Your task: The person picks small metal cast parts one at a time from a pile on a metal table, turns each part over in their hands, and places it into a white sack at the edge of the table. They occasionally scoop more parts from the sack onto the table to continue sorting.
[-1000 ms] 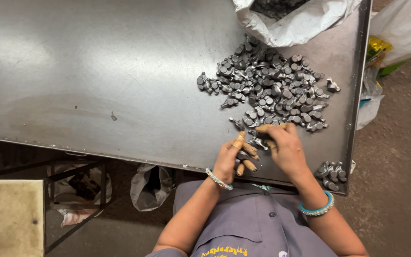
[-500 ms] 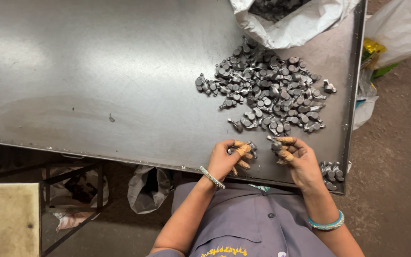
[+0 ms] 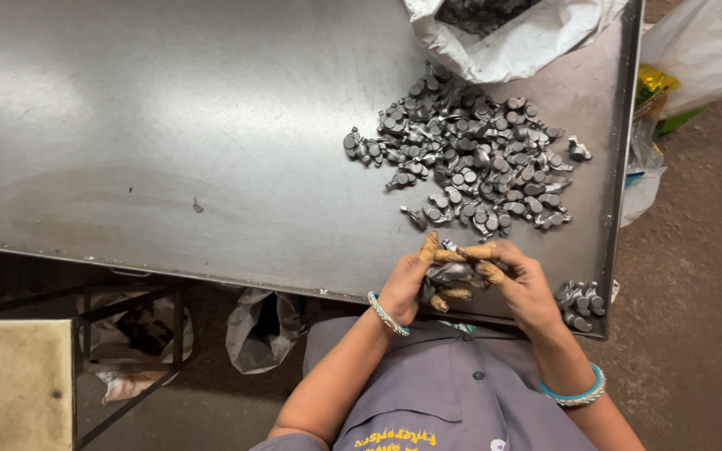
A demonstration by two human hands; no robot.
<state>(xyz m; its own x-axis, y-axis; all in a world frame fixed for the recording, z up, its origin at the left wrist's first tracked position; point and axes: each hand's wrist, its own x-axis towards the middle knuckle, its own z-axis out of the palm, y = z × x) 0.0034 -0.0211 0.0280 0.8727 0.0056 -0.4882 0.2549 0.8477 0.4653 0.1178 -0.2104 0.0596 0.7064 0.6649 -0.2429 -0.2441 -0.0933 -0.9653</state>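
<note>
My left hand [image 3: 415, 280] and my right hand [image 3: 518, 280] meet at the near edge of the steel table [image 3: 169, 167]. Both wear worn tan finger covers. Together they grip small grey metal parts [image 3: 449, 272] between the fingers. Just beyond the hands lies a wide pile of the same small metal parts [image 3: 470, 159]. A smaller heap of parts [image 3: 577, 301] sits at the table's near right corner, close to my right hand.
A white sack [image 3: 511, 33] with more parts lies open at the table's far edge. Plastic bags [image 3: 687, 75] stand right of the table. A grey bag [image 3: 261, 330] hangs under the table, beside a metal frame [image 3: 127, 334].
The hands were together, then drew apart, each with parts. Now they have come back together at the table's near edge.
</note>
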